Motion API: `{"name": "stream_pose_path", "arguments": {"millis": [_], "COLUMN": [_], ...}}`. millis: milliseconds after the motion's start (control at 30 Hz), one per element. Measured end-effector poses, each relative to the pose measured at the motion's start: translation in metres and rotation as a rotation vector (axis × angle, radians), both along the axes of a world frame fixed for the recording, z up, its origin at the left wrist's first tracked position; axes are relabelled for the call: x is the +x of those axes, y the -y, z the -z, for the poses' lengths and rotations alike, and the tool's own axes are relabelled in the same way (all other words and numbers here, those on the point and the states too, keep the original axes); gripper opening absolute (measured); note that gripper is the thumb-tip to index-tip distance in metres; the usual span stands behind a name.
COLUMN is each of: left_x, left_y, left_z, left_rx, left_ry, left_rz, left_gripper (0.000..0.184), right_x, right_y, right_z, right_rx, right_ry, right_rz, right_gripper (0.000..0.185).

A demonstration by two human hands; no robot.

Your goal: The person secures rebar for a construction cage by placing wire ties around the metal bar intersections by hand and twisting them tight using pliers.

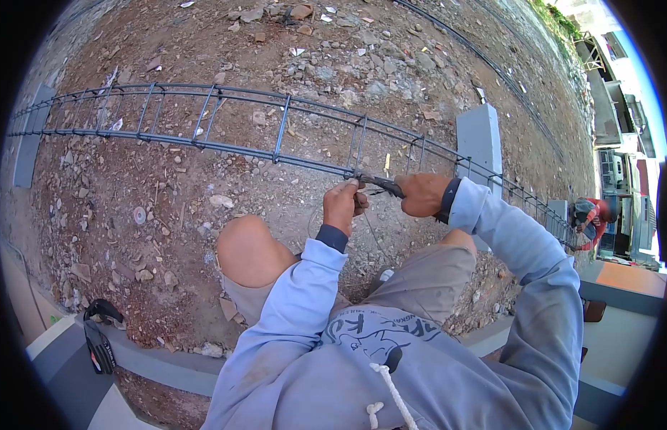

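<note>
A long rebar cage point(280, 129) of dark steel bars and stirrups crosses in front of me, raised off the ground. My right hand point(423, 193) is closed around the handles of dark pincers point(382, 185), whose jaws meet the cage's near bars at a stirrup. Just left of them, my left hand point(340, 209) is closed with fingertips pinched under the near bar, close to the jaws. Thin tie wire point(377, 231) hangs in loops below this hand. The fingers partly hide what they pinch, but it appears to be the wire.
Grey blocks point(480, 140) support the cage, with another block point(31, 136) at the far left. Stones and litter cover the dirt. A person in red point(595, 222) crouches at the cage's right end. A dark strapped bag point(101, 337) lies at lower left.
</note>
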State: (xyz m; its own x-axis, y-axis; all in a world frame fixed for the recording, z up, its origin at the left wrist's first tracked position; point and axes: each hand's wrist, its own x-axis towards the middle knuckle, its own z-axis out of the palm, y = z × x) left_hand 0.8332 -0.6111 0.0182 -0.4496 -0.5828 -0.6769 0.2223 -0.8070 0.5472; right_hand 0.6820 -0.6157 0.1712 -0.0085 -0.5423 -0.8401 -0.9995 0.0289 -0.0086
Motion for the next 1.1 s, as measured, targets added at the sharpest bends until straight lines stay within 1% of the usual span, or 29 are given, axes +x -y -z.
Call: {"name": "stream_pose_path", "arguments": {"millis": [100,167,200,267,300,367,400,433,467,500,533,567,633,667,733,767,867,967,1033,1067,1100], "left_x": [-0.001,-0.004,-0.007,-0.016,-0.022,-0.023,-0.019,-0.021,-0.022,-0.023,-0.025,-0.027,-0.031,-0.033,-0.04,-0.042,-0.047,-0.05,-0.056,-0.056,-0.055], "left_y": [-0.001,0.0,-0.002,-0.009,-0.009,0.002,-0.001,-0.002,-0.004,-0.007,-0.008,-0.011,-0.013,-0.014,-0.012,-0.013,-0.015,-0.014,-0.016,-0.016,-0.016], "left_z": [-0.008,-0.021,-0.02,-0.009,-0.004,-0.004,-0.003,-0.005,-0.002,0.003,0.0,-0.002,0.005,0.009,0.002,0.001,-0.002,-0.01,-0.011,-0.009,-0.008], "left_rx": [0.156,0.283,0.278,0.269,0.37,0.366,0.381,0.407,0.39,0.369,0.359,0.339,0.305,0.284,0.296,0.292,0.279,0.296,0.324,0.315,0.305], "left_ry": [-0.021,-0.017,-0.152,-0.427,-0.402,-0.546,-0.609,-0.68,-0.679,-0.681,-0.682,-0.63,-0.646,-0.656,-0.554,-0.517,-0.373,-0.281,-0.237,-0.236,-0.236], "left_rz": [-0.074,-0.085,-0.088,-0.096,-0.074,-0.036,-0.023,-0.073,-0.085,-0.1,-0.115,-0.161,-0.164,-0.168,-0.209,-0.223,-0.219,-0.233,-0.278,-0.258,-0.232], "left_gripper": [0.032,0.034,0.035,0.035,0.037,0.037,0.038,0.035,0.034,0.033,0.032,0.025,0.021,0.019,0.015,0.014,0.016,0.02,0.026,0.026,0.026], "right_x": [0.0,-0.003,-0.001,0.025,0.033,0.041,0.037,0.027,0.019,0.02,0.016,0.011,-0.009,-0.015,-0.021,-0.024,0.038,0.067,0.061,0.057,0.052], "right_y": [-0.012,-0.047,-0.069,-0.104,-0.109,-0.114,-0.117,-0.114,-0.105,-0.095,-0.091,-0.091,-0.096,-0.101,-0.104,-0.109,-0.12,-0.136,-0.142,-0.145,-0.144], "right_z": [0.006,0.035,0.053,0.089,0.097,0.107,0.104,0.099,0.092,0.069,0.061,0.055,0.051,0.048,0.039,0.04,0.01,0.04,0.063,0.069,0.068], "right_rx": [0.109,0.167,0.194,0.21,0.176,0.094,0.122,0.153,0.172,0.184,0.147,0.115,0.059,-0.047,-0.276,-0.428,-0.569,-0.789,-0.679,-0.619,-0.565], "right_ry": [0.244,0.628,0.823,1.337,1.394,1.523,1.411,1.303,1.2,1.016,0.953,0.887,0.743,0.681,0.561,0.394,0.018,-0.173,-0.171,-0.171,-0.088], "right_rz": [0.401,1.029,1.343,1.751,1.747,1.739,1.703,1.652,1.581,1.475,1.391,1.313,1.18,1.228,1.305,0.91,0.358,0.329,0.507,0.597,0.595], "right_gripper": [0.033,0.031,0.031,0.03,0.031,0.032,0.031,0.031,0.03,0.03,0.031,0.032,0.036,0.039,0.045,0.059,0.067,0.065,0.056,0.051,0.045]}}
